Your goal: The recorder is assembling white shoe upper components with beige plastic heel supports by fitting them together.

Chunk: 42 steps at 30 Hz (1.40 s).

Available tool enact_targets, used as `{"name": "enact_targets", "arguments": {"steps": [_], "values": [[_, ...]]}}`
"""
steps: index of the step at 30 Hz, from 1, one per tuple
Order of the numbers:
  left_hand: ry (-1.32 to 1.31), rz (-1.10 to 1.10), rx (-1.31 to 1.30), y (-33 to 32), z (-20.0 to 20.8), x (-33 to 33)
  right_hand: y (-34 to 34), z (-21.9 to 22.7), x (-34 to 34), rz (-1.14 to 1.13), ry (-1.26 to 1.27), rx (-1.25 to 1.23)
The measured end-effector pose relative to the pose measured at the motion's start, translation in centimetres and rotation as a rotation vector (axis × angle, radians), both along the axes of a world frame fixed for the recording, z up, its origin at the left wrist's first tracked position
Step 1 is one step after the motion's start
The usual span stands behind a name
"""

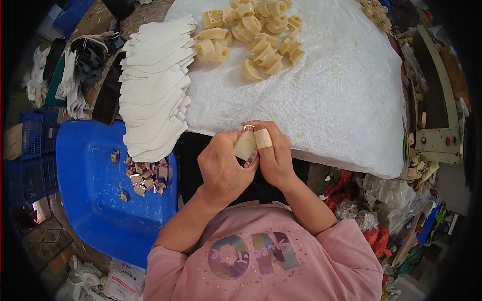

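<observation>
- We hold a small piece between our two hands, in front of the shirt and just beside the near edge of the white woven covering; its face is cream, and its rim looks shiny and pinkish.
- Our left hand is closed in on the piece from the left side, the thumb and bent fingers gathered at its edge.
- Our right hand grips it from the other side, fingers curled narrow; a beige wrap goes round one of its digits.
- Before us spreads the white woven covering, with a heap of cream, curved, glossy parts near its far edge.
- To the left of the heap we have white, flat, shaped pieces overlapping in a long row, the near end reaching over the rim of a blue basin.
- In that basin lie small shiny pinkish bits with cream faces, most in a cluster, a couple apart.
- We wear a pink shirt with a print on the chest.
- At our right are clear plastic bags and a machine panel with a red button.
</observation>
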State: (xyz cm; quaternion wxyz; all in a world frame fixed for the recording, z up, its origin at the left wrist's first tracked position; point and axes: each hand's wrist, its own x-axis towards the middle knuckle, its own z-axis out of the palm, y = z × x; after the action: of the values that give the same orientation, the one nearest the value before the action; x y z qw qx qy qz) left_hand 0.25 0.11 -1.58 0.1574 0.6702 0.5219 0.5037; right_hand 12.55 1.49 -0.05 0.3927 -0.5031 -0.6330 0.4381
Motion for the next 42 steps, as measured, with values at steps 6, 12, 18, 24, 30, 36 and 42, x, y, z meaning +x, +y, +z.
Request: {"name": "enact_targets", "arguments": {"steps": [6,12,18,24,30,36,42], "values": [[-0.169,-0.032,-0.075,0.2,0.9,-1.1,0.9,-1.1,0.5,0.132,0.492,-0.213],[-0.159,0.024,-0.091,-1.0,1.0,-3.8,2.2,-0.5,0.1,0.286,0.445,-0.128],[0.081,0.244,-0.003,-4.9,-2.0,-9.5,3.7,0.9,-2.6,0.315,0.171,0.029],[0.459,0.503,-0.250,-8.1,-4.1,-15.4,5.2,0.8,-5.0,0.345,-0.045,0.315],[0.232,0.603,-0.073,-5.3,-2.2,-15.6,7.3,1.1,-7.1,0.283,-0.206,0.435],[0.282,0.213,0.151,0.9,1.5,-13.1,10.6,1.7,-9.4,0.185,-0.443,0.616],[0.431,0.189,0.133,3.0,1.2,-11.2,11.7,1.4,-11.5,0.173,-0.623,0.665]]}}
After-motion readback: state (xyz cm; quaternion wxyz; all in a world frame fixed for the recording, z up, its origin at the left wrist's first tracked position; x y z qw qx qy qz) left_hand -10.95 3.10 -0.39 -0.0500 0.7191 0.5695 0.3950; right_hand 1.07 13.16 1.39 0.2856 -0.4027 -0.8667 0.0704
